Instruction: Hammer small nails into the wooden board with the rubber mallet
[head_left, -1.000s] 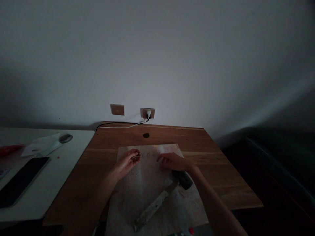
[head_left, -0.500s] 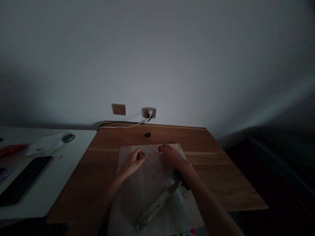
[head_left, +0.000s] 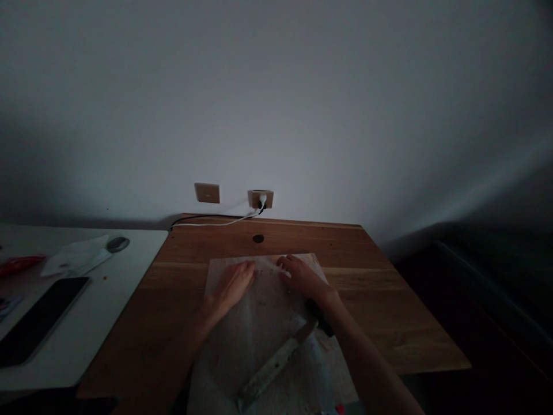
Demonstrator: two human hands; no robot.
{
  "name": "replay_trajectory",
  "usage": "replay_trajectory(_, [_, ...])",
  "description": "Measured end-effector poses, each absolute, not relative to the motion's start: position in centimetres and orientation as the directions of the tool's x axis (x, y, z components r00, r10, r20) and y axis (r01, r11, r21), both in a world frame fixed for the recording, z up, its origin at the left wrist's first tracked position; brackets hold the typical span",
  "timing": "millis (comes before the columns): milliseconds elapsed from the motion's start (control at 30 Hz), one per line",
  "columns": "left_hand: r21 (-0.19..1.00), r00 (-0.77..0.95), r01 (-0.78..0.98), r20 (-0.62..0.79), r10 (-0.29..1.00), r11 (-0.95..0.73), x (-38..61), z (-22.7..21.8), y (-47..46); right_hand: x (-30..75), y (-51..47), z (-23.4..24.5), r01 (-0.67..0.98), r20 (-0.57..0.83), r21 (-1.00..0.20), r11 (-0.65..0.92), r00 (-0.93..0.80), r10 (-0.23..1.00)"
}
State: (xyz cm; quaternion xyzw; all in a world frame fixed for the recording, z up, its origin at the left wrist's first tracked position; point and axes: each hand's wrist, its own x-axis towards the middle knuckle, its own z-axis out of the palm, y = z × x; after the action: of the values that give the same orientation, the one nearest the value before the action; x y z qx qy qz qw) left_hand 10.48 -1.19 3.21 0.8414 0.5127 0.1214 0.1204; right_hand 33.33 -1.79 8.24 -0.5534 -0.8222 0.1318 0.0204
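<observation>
My left hand [head_left: 234, 283] is on the left far part of a pale, stained board [head_left: 254, 323], its fingers stretched forward and nothing visible in them. Opposite it, my right hand [head_left: 302, 278] is low over the board's far right part, with loosely bent fingers slightly apart. Small specks lie on the board between the hands. Nearer to me, a long knife-like tool [head_left: 272, 366] lies slantwise, its surface greyish and blotchy. A black piece [head_left: 320, 318] at its upper end is partly hidden by my right forearm.
The board lies on a brown wooden table [head_left: 380, 311] against a wall. Cables run from a wall socket [head_left: 261, 199] along the back edge. On the white table [head_left: 101, 300] at left are a black phone-like slab [head_left: 43, 320], white paper [head_left: 75, 256] and something red [head_left: 19, 265].
My left hand has gone from curled fingers to stretched ones, turning its back more upward. My right hand stays nearly in place, its fingers shifting slightly. The long tool has not moved.
</observation>
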Motion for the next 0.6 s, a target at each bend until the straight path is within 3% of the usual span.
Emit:
replay_trajectory(233, [0.334, 0.378, 0.860, 0.091, 0.922, -0.385, 10.8, 3.5, -1.3, 32.3, -1.6, 7.5, 0.947, -0.133, -0.171, 0.273, -0.297, 0.946])
replay_trajectory(467, [0.444, 0.606, 0.666, 0.147, 0.782, -0.600, 10.6, 3.3, -3.5, 31.0, -1.3, 6.9, 0.933, -0.113, -0.190, 0.306, -0.331, 0.937])
replay_trajectory(600, [0.492, 0.605, 0.595, 0.246, 0.757, -0.635, 10.6, 3.0, -4.5, 30.6, -1.3, 7.1, 0.898, -0.085, -0.234, 0.373, -0.402, 0.912])
